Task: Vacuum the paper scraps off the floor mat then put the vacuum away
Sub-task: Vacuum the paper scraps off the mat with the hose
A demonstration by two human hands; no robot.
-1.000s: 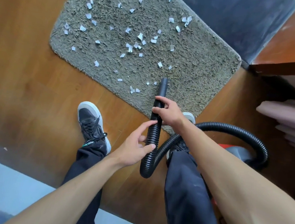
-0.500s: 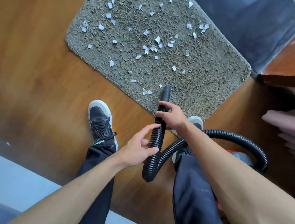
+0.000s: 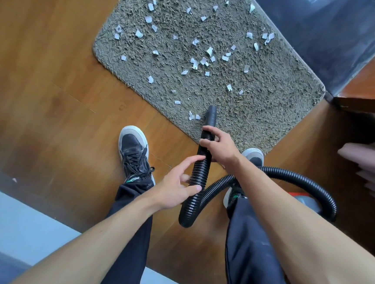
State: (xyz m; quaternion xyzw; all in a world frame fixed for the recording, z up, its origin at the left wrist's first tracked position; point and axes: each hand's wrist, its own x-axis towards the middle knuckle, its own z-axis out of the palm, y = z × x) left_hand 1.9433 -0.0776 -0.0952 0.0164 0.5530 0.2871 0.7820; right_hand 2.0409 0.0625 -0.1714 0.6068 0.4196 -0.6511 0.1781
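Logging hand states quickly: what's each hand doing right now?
Left hand: open, touching the vacuum hose.
Right hand: closed, holding the vacuum hose just behind its open end.

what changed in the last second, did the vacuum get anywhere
The nozzle has edged left over the mat and now sits close beside two paper scraps near the mat's front edge. Nothing was taken hold of or let go. The right hand still grips the hose just behind the nozzle, and the left hand still touches it lower down with straight fingers. The other scraps lie as before.
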